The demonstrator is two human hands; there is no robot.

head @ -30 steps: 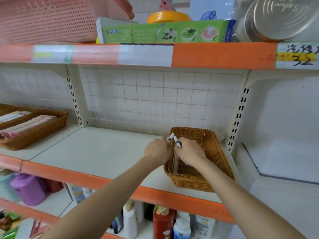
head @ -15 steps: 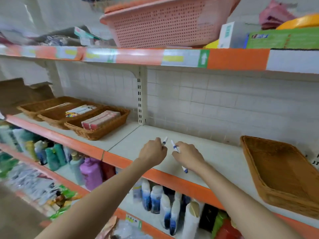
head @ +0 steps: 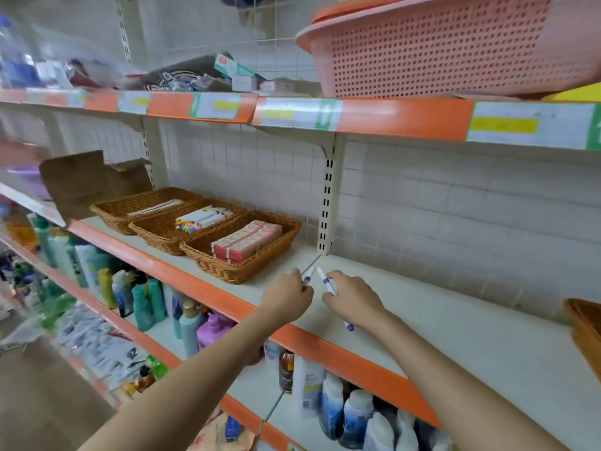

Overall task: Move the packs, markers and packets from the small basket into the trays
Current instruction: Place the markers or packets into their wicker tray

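Along the white shelf with orange front edge [head: 455, 323]: small brown wicker basket [head: 587, 333] far right, well apart from three brown wicker trays [head: 247, 271] at left. Middle tray already holds white markers with coloured caps [head: 203, 218]. Left hand [head: 287, 299] curled round one white marker with blue band [head: 308, 276]; right hand [head: 354, 299] curled round another [head: 326, 281]. Carry step, judged mid-way. Next: reach left, lay both in middle tray. Price labels blurred, unreadable.
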